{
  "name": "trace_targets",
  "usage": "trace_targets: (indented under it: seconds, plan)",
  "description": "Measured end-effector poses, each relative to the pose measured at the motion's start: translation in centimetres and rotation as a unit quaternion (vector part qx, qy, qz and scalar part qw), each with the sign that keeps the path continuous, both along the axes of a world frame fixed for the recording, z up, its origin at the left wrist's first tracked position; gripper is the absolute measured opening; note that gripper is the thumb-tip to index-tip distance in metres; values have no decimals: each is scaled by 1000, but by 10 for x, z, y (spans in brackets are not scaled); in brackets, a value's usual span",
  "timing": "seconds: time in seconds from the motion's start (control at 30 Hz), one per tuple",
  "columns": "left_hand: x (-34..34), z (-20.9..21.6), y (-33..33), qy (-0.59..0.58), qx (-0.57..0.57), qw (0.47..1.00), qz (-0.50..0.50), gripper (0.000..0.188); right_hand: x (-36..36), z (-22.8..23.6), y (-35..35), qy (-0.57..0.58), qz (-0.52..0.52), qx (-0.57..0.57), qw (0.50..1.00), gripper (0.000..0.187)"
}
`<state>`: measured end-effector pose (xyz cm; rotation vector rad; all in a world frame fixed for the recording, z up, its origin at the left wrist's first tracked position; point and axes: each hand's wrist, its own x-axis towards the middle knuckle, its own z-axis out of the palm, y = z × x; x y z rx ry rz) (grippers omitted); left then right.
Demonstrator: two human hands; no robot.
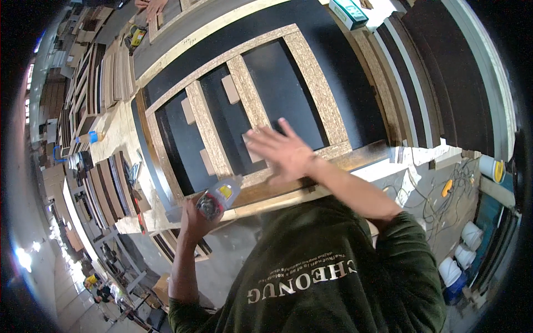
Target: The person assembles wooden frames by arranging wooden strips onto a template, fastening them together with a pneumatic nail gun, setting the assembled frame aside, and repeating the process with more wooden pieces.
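Observation:
A ladder-like particle-board frame (313, 83) lies on a black panel (363, 111) on the bench. Small pinkish-brown blocks (229, 89) rest against its crosspieces. My left hand (194, 219), at the frame's near left corner, is closed around a grey hand-held tool (225, 191) with a round dark end and a yellow label; it looks like a nail gun, but its kind is not certain. My right hand (283, 152) is open, fingers spread, over the near rail and one crosspiece's near end. It partly covers a block there and seems to hold nothing.
Across the bench, another person's hands (152, 6) are beside a second frame, near a yellow-green tool (136, 36). A teal-and-white box (348, 12) sits at the far right. Stacked boards (116, 77) stand left, dark panels (461, 72) right. Cables (438, 208) and white buckets (472, 236) lie lower right.

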<state>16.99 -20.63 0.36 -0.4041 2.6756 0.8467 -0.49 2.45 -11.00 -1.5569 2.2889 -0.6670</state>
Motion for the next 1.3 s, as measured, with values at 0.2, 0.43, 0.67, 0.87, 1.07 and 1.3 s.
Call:
trace_targets:
  seconds: [0.2, 0.43, 0.67, 0.87, 1.07, 1.3]
  plan:
    - [-38, -9, 35, 48, -33, 994, -91, 41, -28, -5, 45, -18, 22, 2, 1000, 97]
    - [-60, -13, 52, -81, -40, 988, -124, 70, -31, -12, 50, -42, 14, -14, 999, 93]
    - [-63, -18, 58, -48, 0, 997, -59, 35, -32, -12, 48, -46, 19, 6, 999, 95]
    - [-60, -25, 55, -77, 2, 996, -50, 38, -31, -14, 48, -41, 20, 12, 999, 95]
    - [-65, -14, 63, -40, -50, 995, -81, 38, -31, -11, 49, -46, 15, 10, 999, 95]
    - [-64, -15, 63, -57, 14, 996, -72, 38, -29, -12, 50, -48, 11, 7, 999, 95]
